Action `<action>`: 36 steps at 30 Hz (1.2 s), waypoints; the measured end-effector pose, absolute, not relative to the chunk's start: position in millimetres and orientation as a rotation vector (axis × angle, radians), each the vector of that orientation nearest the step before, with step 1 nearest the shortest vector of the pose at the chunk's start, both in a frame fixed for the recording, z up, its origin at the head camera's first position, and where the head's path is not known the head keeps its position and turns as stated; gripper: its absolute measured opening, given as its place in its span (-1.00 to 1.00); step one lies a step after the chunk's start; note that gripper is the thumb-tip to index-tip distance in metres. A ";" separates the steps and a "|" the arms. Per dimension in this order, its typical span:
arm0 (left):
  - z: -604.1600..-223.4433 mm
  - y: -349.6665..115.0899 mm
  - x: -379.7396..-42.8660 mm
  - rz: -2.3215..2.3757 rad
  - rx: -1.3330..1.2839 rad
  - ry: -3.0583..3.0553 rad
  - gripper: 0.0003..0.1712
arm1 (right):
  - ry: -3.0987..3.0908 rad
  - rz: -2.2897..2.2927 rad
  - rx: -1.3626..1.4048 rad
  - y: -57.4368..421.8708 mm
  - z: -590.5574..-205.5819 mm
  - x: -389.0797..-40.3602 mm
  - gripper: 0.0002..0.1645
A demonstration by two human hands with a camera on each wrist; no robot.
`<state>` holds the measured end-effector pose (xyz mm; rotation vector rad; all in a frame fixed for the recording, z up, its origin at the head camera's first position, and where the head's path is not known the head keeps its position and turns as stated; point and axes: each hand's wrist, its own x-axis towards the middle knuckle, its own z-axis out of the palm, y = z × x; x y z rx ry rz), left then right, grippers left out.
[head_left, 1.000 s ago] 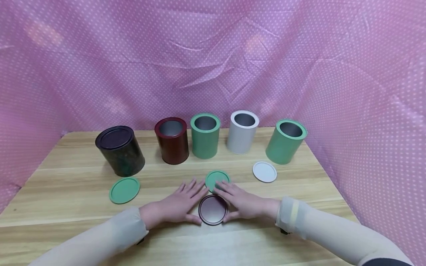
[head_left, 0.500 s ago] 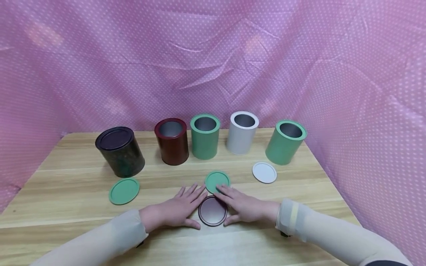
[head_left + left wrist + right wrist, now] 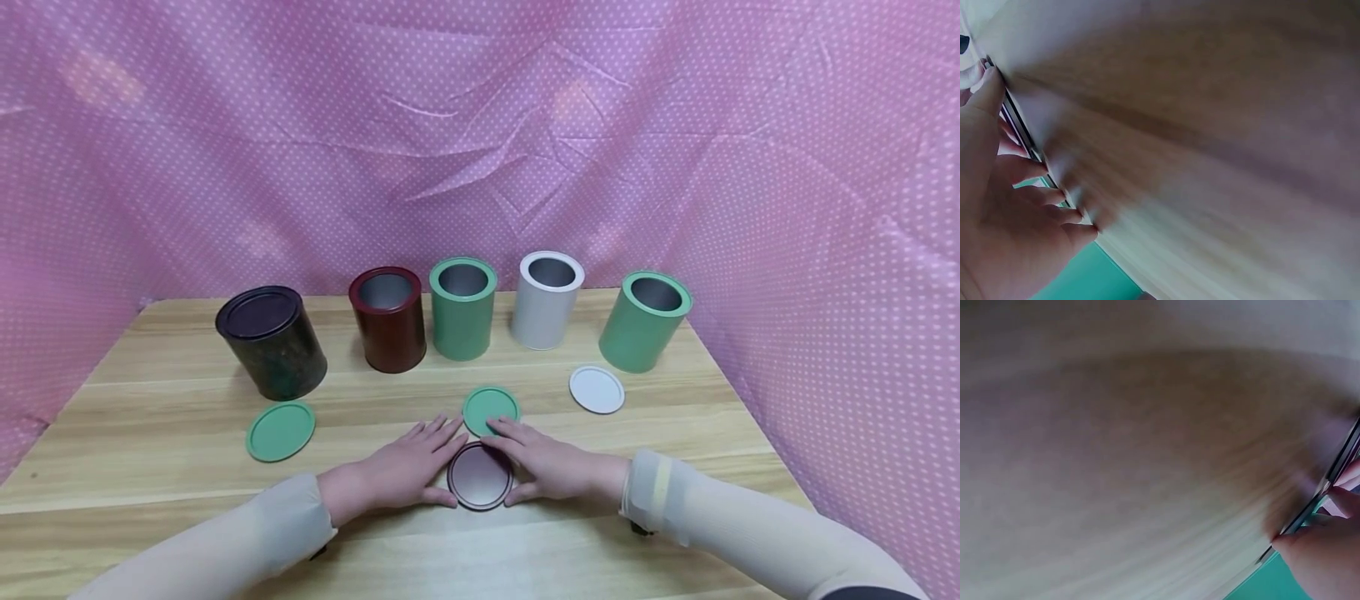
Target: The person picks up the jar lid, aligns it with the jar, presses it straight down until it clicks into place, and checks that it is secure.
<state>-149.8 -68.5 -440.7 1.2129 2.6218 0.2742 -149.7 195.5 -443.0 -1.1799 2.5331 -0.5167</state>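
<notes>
A dark red can lid [image 3: 480, 477] lies flat on the table between both hands. My left hand [image 3: 411, 468] rests on the wood at its left side, fingers outstretched and thumb near the lid's lower edge. On the opposite side is my right hand [image 3: 553, 467], fingers also extended, thumb by the lid's right rim. Some right fingertips reach over a green lid [image 3: 491, 406] just beyond the red one. In the left wrist view a thin dark lid edge [image 3: 1017, 125] runs along the left hand [image 3: 1016, 212]; the right wrist view shows only part of the right hand [image 3: 1329, 553].
Along the back stand a lidded black can [image 3: 281, 358] and open cans: dark red [image 3: 393, 337], green [image 3: 462, 327], white [image 3: 543, 315] and another green can [image 3: 641, 333]. A second green lid [image 3: 281, 432] lies at left, a white lid [image 3: 597, 390] at right. Pink dotted cloth [image 3: 480, 150] surrounds the table.
Almost nothing differs. The left thumb shifts slightly, moving a little away from the red lid and back towards it; lids and cans stay where they were.
</notes>
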 end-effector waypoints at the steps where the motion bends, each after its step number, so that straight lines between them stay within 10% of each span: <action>1: -441.1 -68.1 -149.9 0.272 1.211 2.627 -0.02 | 2.534 -0.522 -1.183 195.6 -443.4 -150.2 -0.03; 36: -440.9 -63.5 -149.2 0.241 1.261 2.699 -0.15 | 2.551 -0.522 -1.228 195.7 -444.3 -153.4 -0.04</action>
